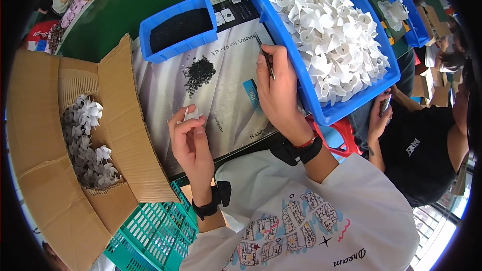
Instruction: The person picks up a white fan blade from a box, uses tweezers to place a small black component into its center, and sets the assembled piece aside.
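one small white petalled piece [192, 115] pinched between thumb and fingers of the left hand [191, 143], grip closed on it, toward the near left corner of a pale printed board [231, 100] on the green desk [100, 25]. right hand [277, 85] over the board's right edge, grip narrow around a slim tweezers-like tool [270, 68], one end toward the far right corner. between left hand and far edge, a loose heap of tiny black parts [200, 74]. at the far left corner, a blue tray [187, 48] of fine black bits [181, 27]. along the right edge, a large blue bin [288, 40] heaped with white petalled pieces [326, 35]. past the left edge, an open cardboard box [118, 85], more white pieces [93, 113] inside.
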`<action>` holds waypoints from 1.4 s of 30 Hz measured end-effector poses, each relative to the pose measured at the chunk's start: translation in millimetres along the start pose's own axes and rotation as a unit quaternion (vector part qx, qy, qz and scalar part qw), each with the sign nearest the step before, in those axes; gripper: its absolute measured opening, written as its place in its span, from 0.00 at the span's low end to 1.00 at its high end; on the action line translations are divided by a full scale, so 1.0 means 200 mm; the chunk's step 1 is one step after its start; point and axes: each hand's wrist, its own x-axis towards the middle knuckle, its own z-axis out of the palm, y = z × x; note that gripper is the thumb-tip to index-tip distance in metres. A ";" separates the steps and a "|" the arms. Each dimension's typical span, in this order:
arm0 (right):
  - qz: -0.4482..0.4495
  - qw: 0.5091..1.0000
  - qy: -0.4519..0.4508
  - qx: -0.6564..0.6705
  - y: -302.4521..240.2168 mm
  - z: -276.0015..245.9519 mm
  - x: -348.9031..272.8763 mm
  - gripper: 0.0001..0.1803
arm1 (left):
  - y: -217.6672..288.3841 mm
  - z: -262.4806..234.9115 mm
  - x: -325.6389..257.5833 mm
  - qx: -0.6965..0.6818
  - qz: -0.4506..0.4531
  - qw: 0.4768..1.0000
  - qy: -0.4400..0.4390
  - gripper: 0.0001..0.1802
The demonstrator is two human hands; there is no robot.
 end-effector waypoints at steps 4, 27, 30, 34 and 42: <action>0.008 1.000 -0.004 -0.005 -0.01 -0.01 0.00 0.08 | 0.01 0.00 0.00 0.004 0.001 1.000 -0.001 0.13; 0.001 0.999 -0.029 0.027 -0.02 -0.05 -0.02 0.07 | -0.01 0.02 0.00 0.013 0.002 1.000 0.002 0.13; 0.006 0.988 -0.101 0.115 -0.08 -0.08 -0.11 0.08 | -0.01 -0.01 0.00 -0.006 -0.003 1.000 0.030 0.13; -0.028 0.959 -0.205 0.192 -0.11 -0.16 -0.27 0.10 | 0.01 -0.01 0.03 -0.055 -0.007 0.996 0.074 0.15; -0.056 0.942 -0.279 0.179 -0.11 -0.19 -0.34 0.11 | 0.02 0.00 0.04 -0.094 -0.003 0.988 0.121 0.19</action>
